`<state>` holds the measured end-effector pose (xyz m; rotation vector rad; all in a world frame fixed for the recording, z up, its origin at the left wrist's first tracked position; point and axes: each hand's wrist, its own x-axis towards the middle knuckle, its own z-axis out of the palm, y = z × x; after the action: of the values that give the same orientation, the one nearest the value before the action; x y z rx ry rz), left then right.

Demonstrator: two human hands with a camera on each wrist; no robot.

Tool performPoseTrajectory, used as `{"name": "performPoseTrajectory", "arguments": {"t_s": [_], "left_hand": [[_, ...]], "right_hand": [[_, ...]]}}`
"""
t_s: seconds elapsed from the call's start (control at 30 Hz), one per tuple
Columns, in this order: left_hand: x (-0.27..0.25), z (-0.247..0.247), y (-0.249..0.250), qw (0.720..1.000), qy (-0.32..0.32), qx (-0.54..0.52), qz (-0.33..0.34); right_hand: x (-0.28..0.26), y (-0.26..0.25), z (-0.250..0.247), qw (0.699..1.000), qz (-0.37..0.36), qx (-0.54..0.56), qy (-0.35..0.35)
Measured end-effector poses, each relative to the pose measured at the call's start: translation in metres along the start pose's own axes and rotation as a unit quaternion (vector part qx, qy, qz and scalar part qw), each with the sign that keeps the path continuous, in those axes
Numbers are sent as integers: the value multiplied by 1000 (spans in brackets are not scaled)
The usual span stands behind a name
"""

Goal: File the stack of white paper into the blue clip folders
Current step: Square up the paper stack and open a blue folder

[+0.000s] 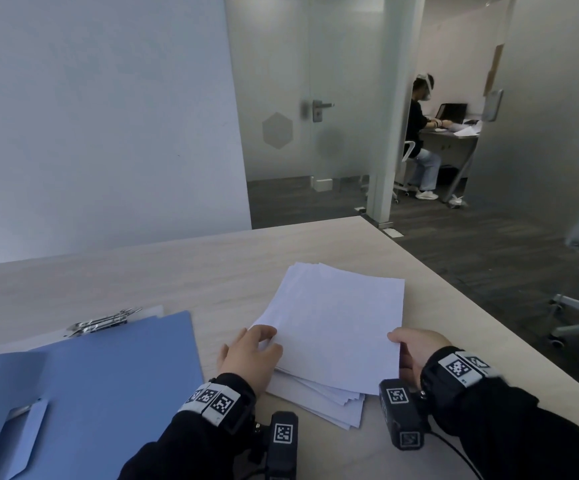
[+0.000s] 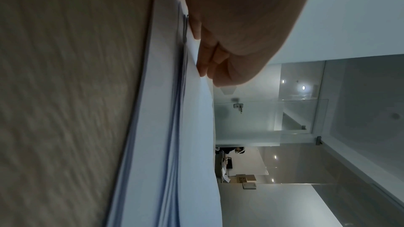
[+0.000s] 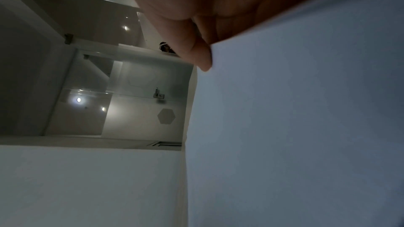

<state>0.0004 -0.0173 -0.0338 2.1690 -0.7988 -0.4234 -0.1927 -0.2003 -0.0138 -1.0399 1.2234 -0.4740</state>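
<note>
Item: stack of white paper (image 1: 333, 337), loosely squared, sheets fanned at the near corner, lying on a light wood-grain desk (image 1: 191, 268) right of centre. Upper sheets are raised off the lower ones along both side edges. Left hand (image 1: 250, 355) grips the stack's left edge, thumb on top, fingers tucked beneath the lifted sheets; the left wrist view shows fingertips (image 2: 203, 68) under the top sheets, though how many sheets are taken up cannot be told. Right hand (image 1: 416, 348) holds the right edge, thumb over the top sheet; its fingers are hidden below the paper, and in the right wrist view only the thumb (image 3: 201, 56) shows against the page. Item: blue clip folder (image 1: 108, 368), lying open and flat to the left of the stack, apart from it; its metal clip (image 1: 103, 322) sits at the far edge, its near-left part cut off by the frame. Background: frosted glass door (image 1: 281, 98); a seated person (image 1: 419, 140) at a distant desk, partly hidden behind a white pillar (image 1: 392, 109).
</note>
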Motion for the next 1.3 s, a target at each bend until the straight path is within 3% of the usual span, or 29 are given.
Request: {"name": "performPoseTrajectory", "arguments": {"t_s": [0.33, 0.47, 0.57, 0.7, 0.8, 0.9, 1.07, 1.3], "left_hand": [[-3, -1, 4, 1000, -9, 13, -13], [-11, -5, 16, 999, -21, 12, -38], [-7, -12, 12, 999, -7, -4, -53], [-7, -24, 26, 997, 39, -63, 4], [-12, -37, 50, 982, 24, -182, 45], [-16, -49, 56, 951, 14, -305, 40], [-49, -61, 48, 915, 44, -395, 71], [-80, -63, 27, 905, 88, -403, 103]], "right_hand": [[6, 3, -31, 997, -18, -67, 40], [7, 1, -51, 990, -84, -108, 46], [-20, -3, -53, 983, -144, -115, 23], [-50, -4, -50, 977, -199, -77, -12], [-64, -5, -44, 970, -231, -42, -63], [-76, -5, -34, 959, -263, -26, -101], [-86, 7, -16, 950, -275, 1, -151], [-95, 22, 4, 937, -272, 44, -216]]}}
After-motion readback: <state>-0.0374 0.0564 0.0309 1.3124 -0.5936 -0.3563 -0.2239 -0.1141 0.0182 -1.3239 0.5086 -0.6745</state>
